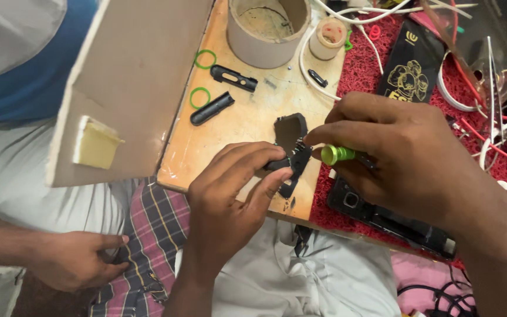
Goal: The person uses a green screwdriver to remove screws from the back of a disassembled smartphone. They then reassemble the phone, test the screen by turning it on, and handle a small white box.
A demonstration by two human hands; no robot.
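1. The wooden work board (247, 126) fills the centre; a cardboard box flap (130, 88) overhangs it at nine o'clock, and a red mat (377, 76) strewn with wires lies at three o'clock.
2. The right hand (400, 158) is closed around a green-handled screwdriver (337, 154), tip aimed at nine o'clock into the part.
3. The left hand (236, 194), fingers narrowed, pins a small black plastic housing (291, 147) to the board's six o'clock edge.
4. Another person's hand (74, 258) rests on checked cloth at eight o'clock, well apart.
5. A dark phone (394, 220) lies on the mat just under the right hand.
6. Two black clip halves (221, 94) and green rubber rings (205, 58) sit at twelve o'clock of the housing.
7. Risk, as I judge it: the housing sits near the board's edge, so a slipped driver tip could jab the left fingertips, or a loosened screw could drop into the lap.
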